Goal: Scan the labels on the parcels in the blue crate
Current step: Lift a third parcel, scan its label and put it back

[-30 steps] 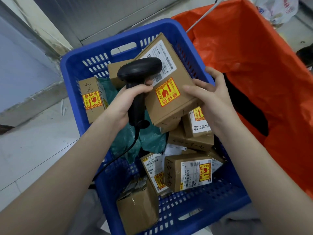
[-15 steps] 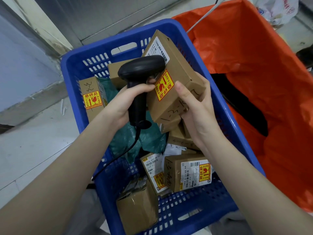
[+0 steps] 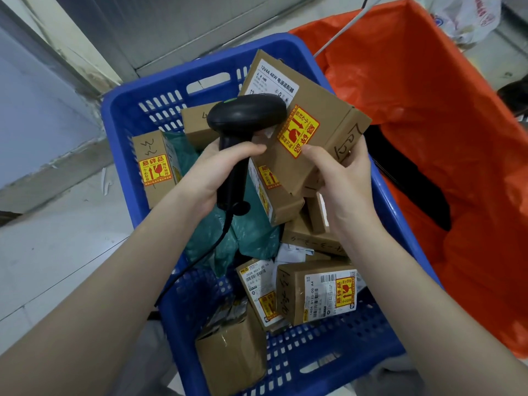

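Note:
A blue plastic crate (image 3: 120, 115) on the floor holds several brown cardboard parcels with yellow-and-red fragile stickers, plus green mailer bags (image 3: 243, 232). My left hand (image 3: 211, 172) is closed around the handle of a black corded barcode scanner (image 3: 243, 121), its head pointing at the box held beside it. My right hand (image 3: 343, 178) grips a flat cardboard box (image 3: 328, 115) by its lower right corner, tilted above the crate, its white printed label at the upper left and a fragile sticker facing me. Another labelled parcel (image 3: 317, 290) lies near the crate's front.
An orange bag-lined bin (image 3: 428, 95) stands right against the crate's right side, dark items inside it. A grey wall and door frame (image 3: 85, 52) run behind. Pale floor tiles (image 3: 57, 238) lie to the left. A white plastic bag (image 3: 471, 18) sits at top right.
My right hand has turned the held box, so its white label and sticker face up more. The grip shifted from the box's side to its lower corner. The scanner barely moved.

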The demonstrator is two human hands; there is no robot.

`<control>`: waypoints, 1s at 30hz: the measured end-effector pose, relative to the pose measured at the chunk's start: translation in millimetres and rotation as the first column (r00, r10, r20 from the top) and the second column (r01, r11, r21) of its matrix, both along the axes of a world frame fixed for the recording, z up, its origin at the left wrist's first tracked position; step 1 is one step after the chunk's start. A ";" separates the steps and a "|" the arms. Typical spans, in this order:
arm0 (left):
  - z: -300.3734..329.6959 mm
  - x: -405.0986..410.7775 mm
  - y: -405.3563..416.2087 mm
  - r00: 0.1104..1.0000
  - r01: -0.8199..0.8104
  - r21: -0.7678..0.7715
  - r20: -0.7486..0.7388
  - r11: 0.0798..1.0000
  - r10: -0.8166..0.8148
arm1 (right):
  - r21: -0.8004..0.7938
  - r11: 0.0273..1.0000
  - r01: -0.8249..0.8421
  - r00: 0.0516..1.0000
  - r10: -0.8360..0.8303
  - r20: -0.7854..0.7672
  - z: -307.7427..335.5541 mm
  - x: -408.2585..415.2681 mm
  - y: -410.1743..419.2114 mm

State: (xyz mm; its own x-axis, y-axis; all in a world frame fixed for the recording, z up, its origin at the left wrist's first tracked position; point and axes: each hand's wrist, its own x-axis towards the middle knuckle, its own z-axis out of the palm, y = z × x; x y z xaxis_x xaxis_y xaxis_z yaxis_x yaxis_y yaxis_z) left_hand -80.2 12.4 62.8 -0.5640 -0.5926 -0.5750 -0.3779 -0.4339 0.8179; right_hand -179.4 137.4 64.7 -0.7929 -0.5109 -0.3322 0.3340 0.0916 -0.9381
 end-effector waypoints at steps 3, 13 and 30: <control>0.5 2.0 -5.4 0.999 -0.037 -0.033 0.024 0.999 0.038 | -0.001 1.000 0.027 0.999 -0.027 -0.033 1.2 -4.8 0.8; 7.7 4.6 -13.7 0.999 0.032 -0.241 0.023 0.970 -0.027 | -0.016 0.995 0.094 0.990 -0.095 -0.099 1.6 -22.0 6.5; 15.2 3.4 -12.3 0.996 0.084 -0.282 0.045 0.956 -0.074 | -0.030 0.997 0.065 0.995 -0.068 -0.075 2.0 -26.8 7.1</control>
State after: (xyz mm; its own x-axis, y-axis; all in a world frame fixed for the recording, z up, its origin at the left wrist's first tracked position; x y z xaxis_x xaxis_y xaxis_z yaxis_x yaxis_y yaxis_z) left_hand -76.8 0.1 78.0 -0.5986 -0.6885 -0.4094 -0.4310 -0.1539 0.8891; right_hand -206.2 144.5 66.7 -0.8479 -0.4641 -0.2563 0.2660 0.0458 -0.9629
